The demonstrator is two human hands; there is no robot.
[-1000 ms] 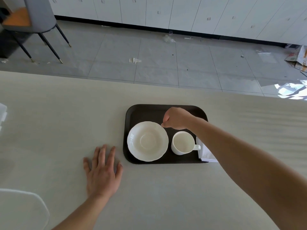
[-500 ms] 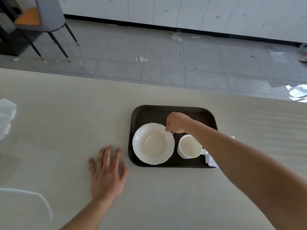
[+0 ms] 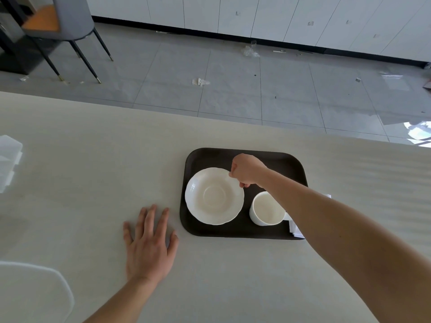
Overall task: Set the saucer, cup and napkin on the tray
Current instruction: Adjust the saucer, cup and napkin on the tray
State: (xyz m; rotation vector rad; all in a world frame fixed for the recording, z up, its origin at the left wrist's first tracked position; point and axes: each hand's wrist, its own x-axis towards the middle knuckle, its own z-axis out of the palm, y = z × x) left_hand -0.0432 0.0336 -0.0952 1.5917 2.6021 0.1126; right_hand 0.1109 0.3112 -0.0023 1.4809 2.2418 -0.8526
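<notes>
A dark brown tray (image 3: 275,159) lies on the pale table. On its left half sits a white scalloped saucer (image 3: 213,197). A white cup (image 3: 265,209) stands upright to the right of the saucer, its handle hidden under my forearm. A folded white napkin (image 3: 295,230) rests at the tray's right edge, mostly covered by my arm. My right hand (image 3: 247,170) pinches the saucer's far right rim with curled fingers. My left hand (image 3: 149,241) lies flat on the table, fingers spread, just left of the tray.
A translucent plastic box (image 3: 9,164) sits at the table's left edge. A pale rounded chair back (image 3: 35,292) shows at the bottom left. Beyond the table's far edge (image 3: 163,113) is a tiled floor with a grey chair (image 3: 67,22) and white cabinets.
My right hand stays at the saucer's far right rim; the saucer has turned or shifted only slightly. The view has tilted, so everything sits lower in the picture. My left hand rests unmoved.
</notes>
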